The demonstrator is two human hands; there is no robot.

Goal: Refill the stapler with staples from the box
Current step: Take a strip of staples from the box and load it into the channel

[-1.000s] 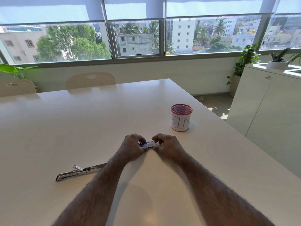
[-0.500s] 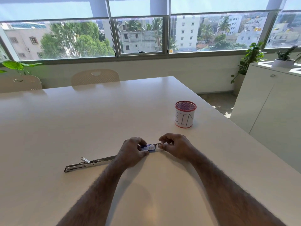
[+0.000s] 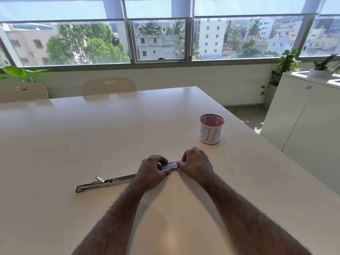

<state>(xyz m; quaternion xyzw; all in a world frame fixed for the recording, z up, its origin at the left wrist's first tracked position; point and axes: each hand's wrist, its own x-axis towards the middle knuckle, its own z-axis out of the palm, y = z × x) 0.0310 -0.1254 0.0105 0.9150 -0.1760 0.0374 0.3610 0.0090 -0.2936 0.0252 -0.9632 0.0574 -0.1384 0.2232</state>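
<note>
On the near middle of the table, both hands meet around the box. Left hand: fingers curled, thumb and fingertips pinching the box's left end. Right hand: fingers curled, pinching the right end. Box small, blue and white, lying lengthwise between the hands, low over the table; contact with the surface cannot be told. Whether the box is open: cannot tell. Stapler: metal, lying flat to the left, its right end just beside the left wrist. Bin: mesh cup labelled "BIN", upright, beyond the right hand, apart from it.
</note>
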